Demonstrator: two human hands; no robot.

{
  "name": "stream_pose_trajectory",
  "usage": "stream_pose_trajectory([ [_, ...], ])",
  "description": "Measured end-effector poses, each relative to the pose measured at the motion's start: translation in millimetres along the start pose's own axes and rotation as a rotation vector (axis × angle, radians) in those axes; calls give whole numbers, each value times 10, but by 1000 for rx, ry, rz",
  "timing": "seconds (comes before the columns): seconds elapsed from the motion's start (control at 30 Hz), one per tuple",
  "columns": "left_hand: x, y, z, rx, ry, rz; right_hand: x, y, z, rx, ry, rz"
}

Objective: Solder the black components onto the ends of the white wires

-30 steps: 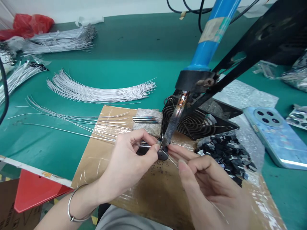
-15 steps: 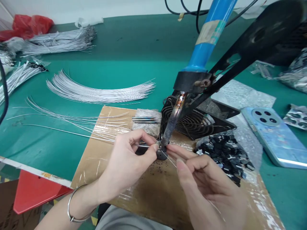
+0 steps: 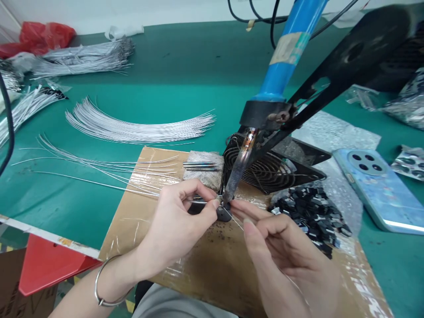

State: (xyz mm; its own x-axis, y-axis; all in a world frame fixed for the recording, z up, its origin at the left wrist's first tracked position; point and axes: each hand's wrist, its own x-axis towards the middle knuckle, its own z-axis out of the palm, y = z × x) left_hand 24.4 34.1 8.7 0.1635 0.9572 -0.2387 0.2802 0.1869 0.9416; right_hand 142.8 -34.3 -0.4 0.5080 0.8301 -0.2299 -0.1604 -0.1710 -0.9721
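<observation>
My left hand point(image 3: 180, 227) is closed, thumb and forefinger pinching a thin white wire point(image 3: 89, 183) close to its end. That wire trails off to the left across the board. Between the fingers of my right hand point(image 3: 291, 260) runs a thin strand of solder wire point(image 3: 236, 221), its tip at the hot end of a blue-handled soldering iron point(image 3: 273, 75). The iron hangs tip-down in a black bracket point(image 3: 318, 97). Beneath the tip sits a small black block point(image 3: 224, 215), partly covered by my fingers. The joint at the tip is too small to make out.
A cardboard board point(image 3: 132, 225) lies under my hands. Behind them are a grey pad point(image 3: 203, 179) and a black fan point(image 3: 274, 170). Black connectors point(image 3: 308, 216) are heaped right, beside a blue phone point(image 3: 380, 190). Bundled white wires point(image 3: 139, 131) spread across the green table point(image 3: 185, 97).
The whole view has shifted very slightly. Both hands, the wire and the solder wire keep their places at the iron's tip.
</observation>
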Motion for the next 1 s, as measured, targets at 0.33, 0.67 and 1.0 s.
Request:
stream_pose_trajectory([
  [0.33, 4, -15, 9, -6, 3, 3, 2, 15, -9, -13, -10, -15],
  [0.67, -2, -14, 20, -20, 11, 32, -16, 9, 14, -65, 9, -77],
  [1.0, -25, -11, 17, 2, 21, 48, -15, 64, -8, -97, 1, -146],
])
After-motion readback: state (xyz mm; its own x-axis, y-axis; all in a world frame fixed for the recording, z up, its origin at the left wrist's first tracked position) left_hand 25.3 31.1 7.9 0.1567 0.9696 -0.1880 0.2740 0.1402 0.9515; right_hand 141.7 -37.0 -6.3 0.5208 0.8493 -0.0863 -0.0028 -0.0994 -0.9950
